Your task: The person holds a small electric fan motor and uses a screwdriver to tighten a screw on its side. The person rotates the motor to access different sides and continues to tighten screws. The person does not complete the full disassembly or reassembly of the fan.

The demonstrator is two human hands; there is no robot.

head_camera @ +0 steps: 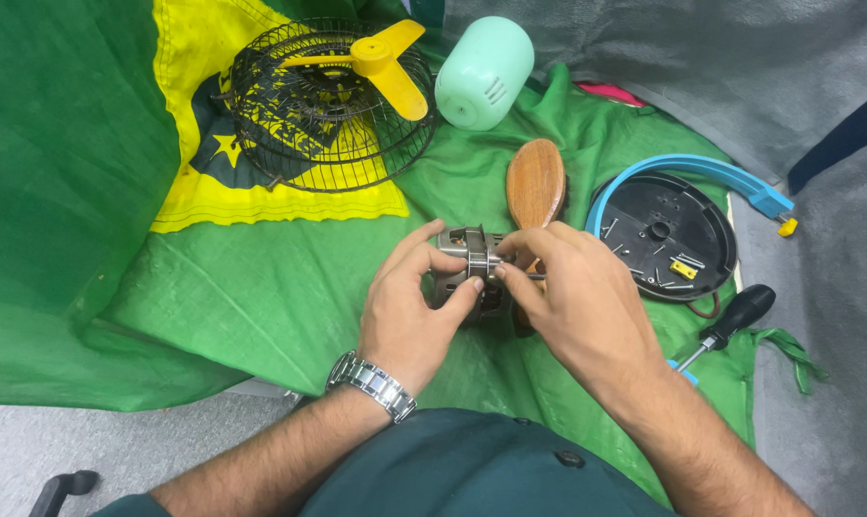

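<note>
here the left hand (409, 306) and right hand (567, 297) grip a motor (469, 257), shaft pointing right

Yellow fan blade (381, 62), mint-green housing (484, 72), green cloth (261, 287)

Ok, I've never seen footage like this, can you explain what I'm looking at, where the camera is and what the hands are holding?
There is no machine here: a person works with bare hands, filmed from a camera on their head, looking down. The left hand, with a metal wristwatch, and the right hand together hold a small metal fan motor. Everything lies on a green cloth. Farther away are a black wire fan guard with a yellow fan blade, a pale green plastic housing, a wooden brush, a black round base holding loose screws, and a black-handled screwdriver.
</note>
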